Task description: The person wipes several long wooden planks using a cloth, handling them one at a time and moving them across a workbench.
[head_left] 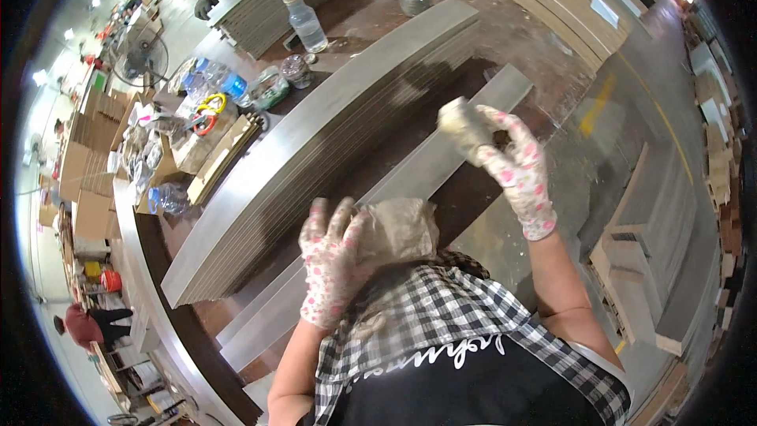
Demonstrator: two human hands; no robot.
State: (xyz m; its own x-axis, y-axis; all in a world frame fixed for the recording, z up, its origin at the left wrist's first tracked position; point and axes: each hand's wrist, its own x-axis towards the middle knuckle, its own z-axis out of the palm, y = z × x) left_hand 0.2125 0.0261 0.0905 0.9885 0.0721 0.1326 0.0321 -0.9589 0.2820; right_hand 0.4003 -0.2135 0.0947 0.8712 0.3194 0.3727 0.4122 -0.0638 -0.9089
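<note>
The left gloved hand (333,268) spreads its fingers beside a beige cloth (402,229); whether they grip it is unclear. Rightward, past a grey strip (422,170), a pale wad (464,128) sits grasped in the right gloved hand's (520,173) fingers.

Long, flat grey panels (315,121) are lying stacked on a workshop's brown worktop (520,41); tan cardboard boxes (85,142) are standing left.

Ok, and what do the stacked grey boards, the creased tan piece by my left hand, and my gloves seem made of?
The grey boards look like satin-laminated wood panel, from their smooth, even sheen; metal is possible. The tan piece is likely matte cloth, judging by its creases, though perhaps paper. The gloves seem thin, matte fabric with pink spots, fitting closely.
</note>
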